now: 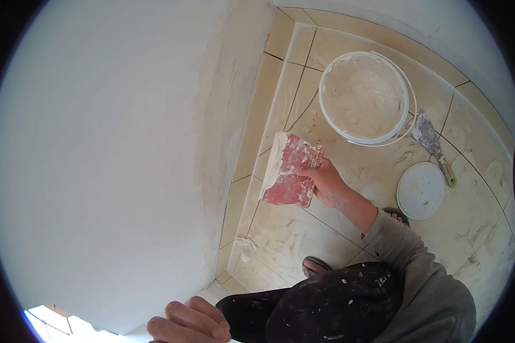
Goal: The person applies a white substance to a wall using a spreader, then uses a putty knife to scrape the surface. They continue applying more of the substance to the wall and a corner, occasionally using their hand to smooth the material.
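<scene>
My right hand (327,182) is closed around a red plastic spreader (294,186), smeared with pale plaster. A thick off-white band of plaster lies along the spreader's left edge, which faces the wall (126,160). The spreader is held over the tiled floor, a little apart from the wall. At the bottom edge of the view, my left hand (189,322) shows only its curled fingers. Whatever it holds, if anything, is hidden. Beyond the right hand stands a white bucket (363,97) with pale plaster inside.
A plaster-coated scraper (426,131) with a green-ended handle lies beside the bucket. Near it is a round white lid (422,190). Smears mark the beige floor tiles (349,234), and a plaster blob (245,249) sits near the wall. My sandalled feet are below.
</scene>
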`<control>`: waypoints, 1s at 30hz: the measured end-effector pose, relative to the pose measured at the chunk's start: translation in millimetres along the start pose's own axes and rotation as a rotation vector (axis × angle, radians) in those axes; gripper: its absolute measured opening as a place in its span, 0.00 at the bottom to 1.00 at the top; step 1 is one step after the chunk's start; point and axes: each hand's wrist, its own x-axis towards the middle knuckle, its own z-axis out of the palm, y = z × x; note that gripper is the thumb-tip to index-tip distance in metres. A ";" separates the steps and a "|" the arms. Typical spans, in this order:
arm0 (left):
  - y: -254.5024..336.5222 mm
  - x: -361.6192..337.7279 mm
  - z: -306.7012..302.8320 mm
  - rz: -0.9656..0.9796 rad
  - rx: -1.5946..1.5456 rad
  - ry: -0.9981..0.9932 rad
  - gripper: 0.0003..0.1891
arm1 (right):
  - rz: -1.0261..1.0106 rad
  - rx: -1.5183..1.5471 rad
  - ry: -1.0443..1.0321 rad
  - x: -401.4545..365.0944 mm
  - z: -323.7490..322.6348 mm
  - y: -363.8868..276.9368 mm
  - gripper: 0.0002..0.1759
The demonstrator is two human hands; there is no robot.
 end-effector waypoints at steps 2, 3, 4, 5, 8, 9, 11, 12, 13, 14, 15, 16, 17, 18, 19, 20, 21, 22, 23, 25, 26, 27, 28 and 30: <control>13.7 23.3 14.9 -0.010 -0.121 -0.132 0.11 | -0.061 -0.003 -0.012 0.1 -5.4 -9.2 0.19; 18.3 34.1 21.8 -0.087 -0.189 -0.191 0.10 | -0.122 -0.012 -0.014 0.7 -7.7 -13.3 0.19; 21.5 41.8 27.4 -0.166 -0.256 -0.250 0.09 | -0.124 0.001 -0.019 0.7 -8.5 -17.4 0.19; 27.2 41.3 32.5 -0.158 -0.240 -0.258 0.09 | -0.172 -0.046 -0.012 -0.9 -7.1 -21.6 0.20; 32.8 49.3 47.2 -0.359 -0.443 -0.259 0.10 | -0.265 -0.134 0.030 -0.3 -5.2 -28.7 0.22; 30.9 54.1 50.1 -0.370 -0.443 -0.257 0.10 | -0.321 -0.198 0.062 0.3 -6.1 -31.3 0.23; 29.0 58.5 54.6 -0.355 -0.436 -0.229 0.11 | -0.297 -0.241 0.058 -0.8 -5.9 -37.2 0.24; 30.5 60.9 54.2 -0.355 -0.435 -0.232 0.11 | -0.287 -0.280 0.050 -0.9 -6.1 -39.8 0.24; 30.7 66.0 50.3 -0.382 -0.415 -0.281 0.11 | -0.294 -0.275 0.058 1.9 -8.9 -38.2 0.24; 30.4 69.9 48.1 -0.410 -0.394 -0.329 0.11 | -0.269 -0.358 0.063 5.4 -12.6 -33.3 0.23; 27.9 72.8 48.7 -0.406 -0.400 -0.336 0.11 | -0.246 -0.445 0.066 5.7 -12.2 -35.1 0.22; 24.8 76.3 49.9 -0.377 -0.407 -0.352 0.12 | -0.253 -0.445 0.073 3.4 -12.0 -39.0 0.22; 22.7 78.2 51.2 -0.347 -0.412 -0.371 0.12 | -0.168 -0.481 0.032 -0.5 -10.2 -43.7 0.21; 24.9 78.4 57.7 -0.343 -0.414 -0.379 0.12 | -0.081 -0.517 -0.011 -3.3 -8.2 -47.2 0.20; 29.7 78.8 67.5 -0.374 -0.403 -0.270 0.12 | -0.084 -0.514 -0.005 -2.1 -8.9 -44.7 0.20; 31.7 79.2 72.9 -0.403 -0.390 -0.160 0.13 | -0.242 -0.514 -0.106 1.2 -10.6 -41.5 0.19; 23.9 77.8 66.2 -0.402 -0.390 -0.165 0.13 | -0.401 -0.512 -0.209 3.5 -11.1 -39.9 0.18; 9.5 75.7 53.6 -0.318 -0.501 -0.300 0.13 | -0.406 -0.510 -0.205 2.9 -8.2 -42.9 0.18; 1.2 76.6 45.1 -0.233 -0.612 -0.435 0.13 | -0.532 -0.586 -0.223 0.9 -2.6 -47.8 0.18; 5.9 88.7 42.8 -0.255 -0.545 -0.510 0.13 | -0.659 -0.660 -0.238 7.3 2.1 -51.3 0.19; 5.8 93.9 42.5 -0.280 -0.475 -0.576 0.12 | -0.792 -0.740 -0.209 16.1 2.0 -50.6 0.19; 0.7 96.5 41.4 -0.285 -0.474 -0.572 0.12 | -0.923 -0.818 -0.182 24.2 2.2 -50.9 0.20; -7.3 98.4 39.6 -0.248 -0.477 -0.582 0.12 | -0.915 -0.814 -0.185 32.5 2.0 -54.1 0.20; -27.7 102.8 35.3 -0.219 -0.479 -0.596 0.12 | -1.194 -1.160 -0.166 50.8 -0.1 -62.9 0.25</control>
